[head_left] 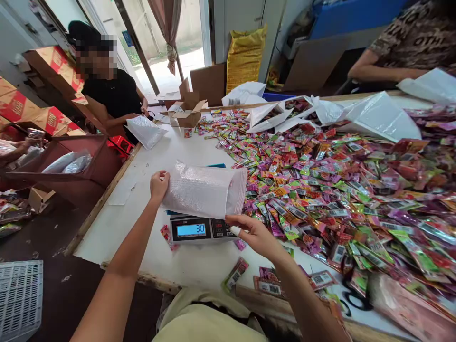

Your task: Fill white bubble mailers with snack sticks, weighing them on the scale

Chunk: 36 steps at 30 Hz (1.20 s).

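A white bubble-wrap bag (199, 190) lies over a digital scale (192, 230), whose lit display reads 3.0. The bag covers most of the scale's platform. With curled fingers, my left hand (159, 186) grips the bag's left end. My right hand (251, 232) is closed at the bag's near right corner, just beside the scale's buttons. To the right of the bag spreads a large heap of small colourful snack packets (306, 190). A few single packets (235, 274) lie near the front edge of the table (142, 228).
Black-handled scissors (356, 301) and a pinkish plastic bag (409, 304) lie at the near right. Several white mailers (383, 116) rest on the heap's far side. An open carton (187, 111) stands at the back. One person (110, 95) handles another bubble bag (146, 130); another sits far right.
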Tool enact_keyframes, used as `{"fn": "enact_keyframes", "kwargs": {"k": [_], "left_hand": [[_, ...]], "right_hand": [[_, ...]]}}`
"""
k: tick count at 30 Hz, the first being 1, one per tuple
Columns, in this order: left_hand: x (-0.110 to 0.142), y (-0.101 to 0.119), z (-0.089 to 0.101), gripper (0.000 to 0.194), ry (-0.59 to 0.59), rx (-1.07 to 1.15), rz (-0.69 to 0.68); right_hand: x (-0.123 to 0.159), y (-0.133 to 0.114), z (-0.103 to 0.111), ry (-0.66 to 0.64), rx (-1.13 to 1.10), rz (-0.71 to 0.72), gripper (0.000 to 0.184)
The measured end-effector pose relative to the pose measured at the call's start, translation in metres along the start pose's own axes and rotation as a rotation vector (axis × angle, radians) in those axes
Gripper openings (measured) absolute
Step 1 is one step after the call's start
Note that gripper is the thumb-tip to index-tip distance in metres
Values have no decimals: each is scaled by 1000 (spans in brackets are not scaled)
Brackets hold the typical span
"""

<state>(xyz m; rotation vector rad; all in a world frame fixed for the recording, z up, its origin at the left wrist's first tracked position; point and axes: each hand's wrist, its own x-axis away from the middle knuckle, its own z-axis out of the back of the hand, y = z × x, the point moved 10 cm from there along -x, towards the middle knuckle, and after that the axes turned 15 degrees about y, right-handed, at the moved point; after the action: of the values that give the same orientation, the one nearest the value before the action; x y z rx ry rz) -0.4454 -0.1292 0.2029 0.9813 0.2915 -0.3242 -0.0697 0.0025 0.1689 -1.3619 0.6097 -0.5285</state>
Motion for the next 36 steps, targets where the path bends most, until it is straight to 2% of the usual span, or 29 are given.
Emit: {"fn": "enact_keyframes", "kwargs": {"k": [2, 5, 7, 10, 14, 17, 20, 22, 25, 29, 32, 36], "left_hand": [[-2, 6, 9, 34, 53, -40, -70], [-1, 15, 27, 35, 145, -36, -149], [2, 18, 39, 34, 189, -4, -154], [10, 24, 54, 36, 215, 37, -158], [31, 30, 71, 43, 198, 27, -182], [62, 47, 72, 65, 150, -43, -389], [99, 59, 46, 99, -31, -136, -637], [112, 53, 25, 109, -143, -169, -663], [108, 41, 2, 112, -189, -160, -615], [89, 38, -12, 118, -176, -145, -602], [82, 38, -13, 122, -173, -147, -602], [83, 34, 3, 120, -109, -132, -579]], "right_hand": [[7, -7, 28, 5, 155, 14, 33], [5, -19, 68, 126, 301, 60, 32], [-6, -21, 83, 203, 327, 87, 32], [-29, -14, 90, 295, 326, 131, 29], [-63, 6, 76, 318, 321, 154, 29], [-86, 23, 60, 300, 305, 154, 43], [-110, 39, 46, 291, 319, 159, 59], [-126, 46, 36, 272, 302, 176, 62], [-146, 48, 24, 252, 283, 226, 55], [-165, 47, 19, 294, 351, 209, 41], [-169, 47, 15, 309, 392, 178, 33], [-167, 52, 7, 266, 340, 150, 28]]}}
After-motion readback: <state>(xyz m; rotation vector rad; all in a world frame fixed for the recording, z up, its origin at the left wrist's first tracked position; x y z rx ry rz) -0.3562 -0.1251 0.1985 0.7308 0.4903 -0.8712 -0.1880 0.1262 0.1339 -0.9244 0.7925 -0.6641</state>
